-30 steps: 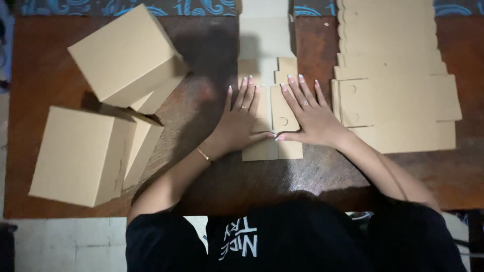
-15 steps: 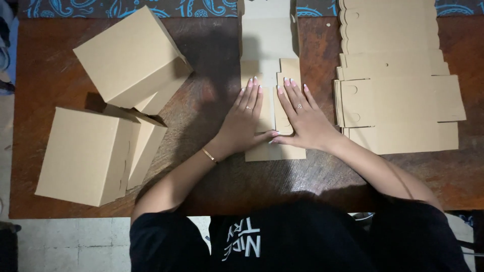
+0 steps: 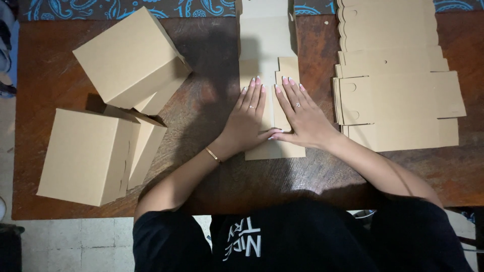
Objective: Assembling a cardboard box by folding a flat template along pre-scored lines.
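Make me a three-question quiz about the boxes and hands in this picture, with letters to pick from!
1. Where is the stack of flat cardboard pieces?
A. right of the hands
B. on the floor
C. on a folded box

2. How many folded boxes sit on the table?
A. two
B. five
C. none

3. What are the hands doing?
A. pressing flat, fingers spread
B. making fists
C. hanging in the air

Answers:
1 A, it lies beyond the right hand.
2 A, the upper box and lower box.
3 A, left hand and right rest on the cardboard sheet.
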